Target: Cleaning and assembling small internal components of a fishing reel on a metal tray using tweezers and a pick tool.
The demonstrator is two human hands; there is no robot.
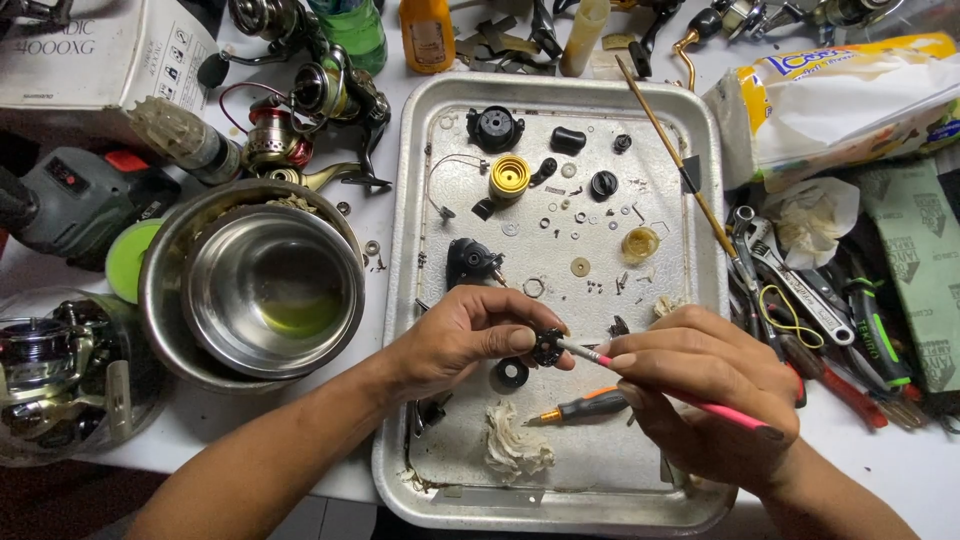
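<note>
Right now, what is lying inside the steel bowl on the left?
The steel bowl holds a shallow pool of yellowish liquid. It sits inside a larger bowl, whose bottom is covered.

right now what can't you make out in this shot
Head view only:
- small black part: the left hand fingers cover most of it.
- pink tool tip: too fine to read; the right hand hides its middle.
- tiny washers on the tray: too small.
- clear tub: cut off by the left edge.

we see a dull, scuffed metal tray [700, 130], a glossy steel bowl [270, 285], a matt black plastic part [547, 346], a smooth pink plastic brush [690, 398], a soft white paper wad [515, 445], a thin wooden stick [670, 145].
</note>
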